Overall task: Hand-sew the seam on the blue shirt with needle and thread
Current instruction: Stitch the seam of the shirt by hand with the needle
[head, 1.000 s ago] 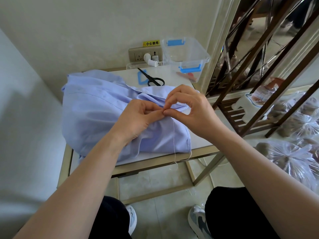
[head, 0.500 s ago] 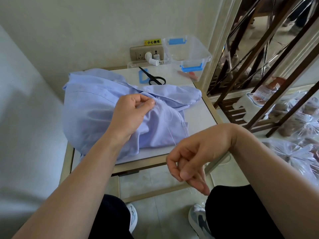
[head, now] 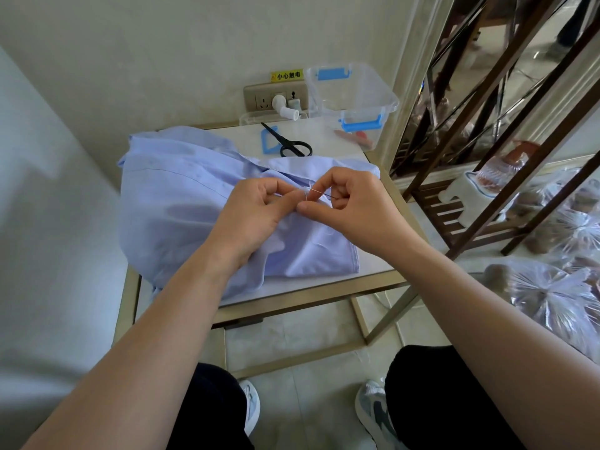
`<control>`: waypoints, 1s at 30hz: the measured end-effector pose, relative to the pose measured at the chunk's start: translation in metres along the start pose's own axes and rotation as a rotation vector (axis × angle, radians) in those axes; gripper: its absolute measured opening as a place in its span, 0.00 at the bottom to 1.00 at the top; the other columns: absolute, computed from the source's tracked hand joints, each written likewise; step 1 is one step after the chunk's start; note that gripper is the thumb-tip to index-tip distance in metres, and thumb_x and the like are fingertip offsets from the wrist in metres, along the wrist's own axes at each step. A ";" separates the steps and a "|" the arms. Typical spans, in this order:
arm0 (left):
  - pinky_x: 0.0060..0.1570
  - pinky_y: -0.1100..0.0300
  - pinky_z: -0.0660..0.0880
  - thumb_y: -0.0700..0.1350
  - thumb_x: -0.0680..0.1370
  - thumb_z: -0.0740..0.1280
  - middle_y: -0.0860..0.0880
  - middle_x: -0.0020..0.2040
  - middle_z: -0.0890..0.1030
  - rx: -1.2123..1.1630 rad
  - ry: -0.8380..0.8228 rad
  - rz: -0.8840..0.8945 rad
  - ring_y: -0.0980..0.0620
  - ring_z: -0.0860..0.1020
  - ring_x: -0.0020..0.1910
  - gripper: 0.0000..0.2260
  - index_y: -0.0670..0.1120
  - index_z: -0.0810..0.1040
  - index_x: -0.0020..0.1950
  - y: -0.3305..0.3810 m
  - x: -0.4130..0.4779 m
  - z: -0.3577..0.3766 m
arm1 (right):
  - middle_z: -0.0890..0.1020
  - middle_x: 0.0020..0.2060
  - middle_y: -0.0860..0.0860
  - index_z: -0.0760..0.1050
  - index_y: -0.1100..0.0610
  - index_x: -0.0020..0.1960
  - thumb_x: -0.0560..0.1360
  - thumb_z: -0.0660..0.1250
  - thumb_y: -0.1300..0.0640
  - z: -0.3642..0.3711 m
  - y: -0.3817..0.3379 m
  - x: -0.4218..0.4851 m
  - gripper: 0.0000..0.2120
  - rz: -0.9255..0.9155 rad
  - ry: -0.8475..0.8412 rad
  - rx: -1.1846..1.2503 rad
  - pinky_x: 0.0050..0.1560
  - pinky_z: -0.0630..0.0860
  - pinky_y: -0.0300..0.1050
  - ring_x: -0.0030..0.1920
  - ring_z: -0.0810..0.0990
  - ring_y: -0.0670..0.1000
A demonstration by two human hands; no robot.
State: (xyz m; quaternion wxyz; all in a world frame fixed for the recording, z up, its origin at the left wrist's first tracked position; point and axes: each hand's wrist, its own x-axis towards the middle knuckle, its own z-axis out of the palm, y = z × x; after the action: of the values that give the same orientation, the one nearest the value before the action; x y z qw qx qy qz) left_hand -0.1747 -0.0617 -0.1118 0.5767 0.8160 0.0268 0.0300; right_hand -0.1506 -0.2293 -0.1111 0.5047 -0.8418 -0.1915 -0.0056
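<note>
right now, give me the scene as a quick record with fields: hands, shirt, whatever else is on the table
left hand: pinches the blue shirt at the seam
right hand: holds the needle, which spans the gap between the hands
blue shirt: bunched on the table
scissors: lying behind the blue shirt, untouched
clear box: far right corner of the table
</note>
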 end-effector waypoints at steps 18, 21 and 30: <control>0.30 0.71 0.66 0.43 0.78 0.69 0.53 0.29 0.75 -0.012 0.026 -0.051 0.59 0.69 0.28 0.09 0.49 0.80 0.38 -0.002 0.000 -0.002 | 0.62 0.24 0.45 0.82 0.57 0.43 0.73 0.74 0.57 -0.028 -0.006 -0.002 0.04 0.101 -0.404 -0.084 0.30 0.57 0.37 0.26 0.59 0.44; 0.30 0.71 0.67 0.42 0.78 0.69 0.55 0.28 0.76 -0.017 0.029 -0.045 0.62 0.71 0.27 0.08 0.48 0.81 0.39 -0.001 0.000 -0.002 | 0.60 0.22 0.43 0.79 0.59 0.42 0.72 0.75 0.53 -0.020 -0.003 0.001 0.10 0.074 -0.161 0.009 0.29 0.56 0.37 0.25 0.58 0.44; 0.38 0.60 0.68 0.45 0.77 0.70 0.48 0.35 0.80 0.005 -0.005 -0.030 0.51 0.72 0.35 0.07 0.51 0.82 0.40 -0.001 -0.002 0.002 | 0.62 0.17 0.43 0.79 0.58 0.40 0.74 0.74 0.56 0.001 0.002 0.004 0.07 0.037 -0.015 -0.061 0.28 0.57 0.34 0.22 0.61 0.45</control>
State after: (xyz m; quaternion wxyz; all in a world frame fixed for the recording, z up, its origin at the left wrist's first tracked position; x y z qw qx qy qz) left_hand -0.1767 -0.0633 -0.1130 0.5750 0.8171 0.0377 0.0191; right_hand -0.1465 -0.2282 -0.1122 0.4774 -0.8602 -0.1793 0.0044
